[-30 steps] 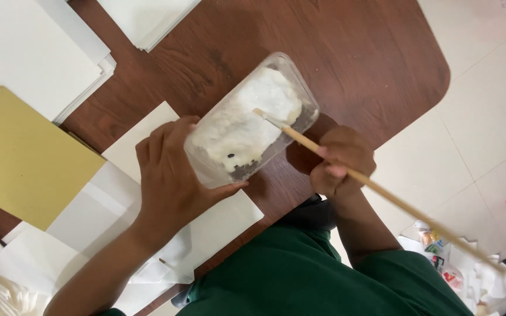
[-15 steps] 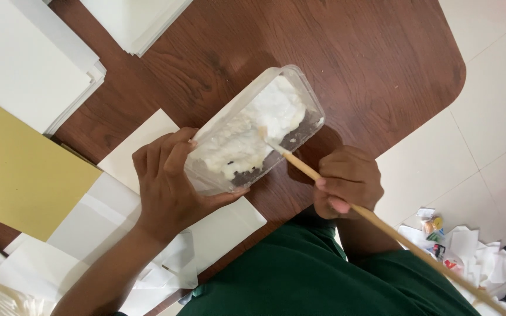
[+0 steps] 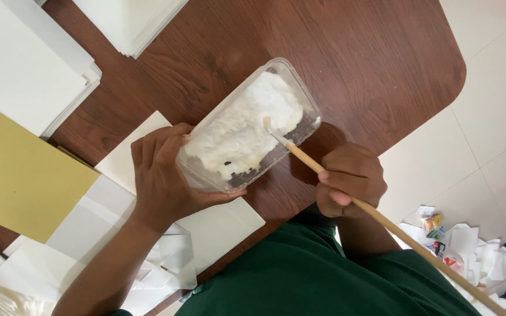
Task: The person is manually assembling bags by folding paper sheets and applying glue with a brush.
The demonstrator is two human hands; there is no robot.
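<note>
A brown wooden table (image 3: 346, 52) carries a clear plastic tub (image 3: 250, 126) of white paste near its front edge. The left hand (image 3: 162, 178) wraps curled fingers round the tub; the right hand (image 3: 349, 181) pinches a long wooden stick (image 3: 382, 219), its tip in the paste.

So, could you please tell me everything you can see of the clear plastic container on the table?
The clear plastic container is a shallow rectangular tub with rounded corners and no lid on it, mostly filled with thick white paste; a dark patch shows near one edge. It lies diagonally on the brown wooden table. The left hand grips its near end, and the tip of a long wooden stick, held by the right hand, dips into the paste.
</note>
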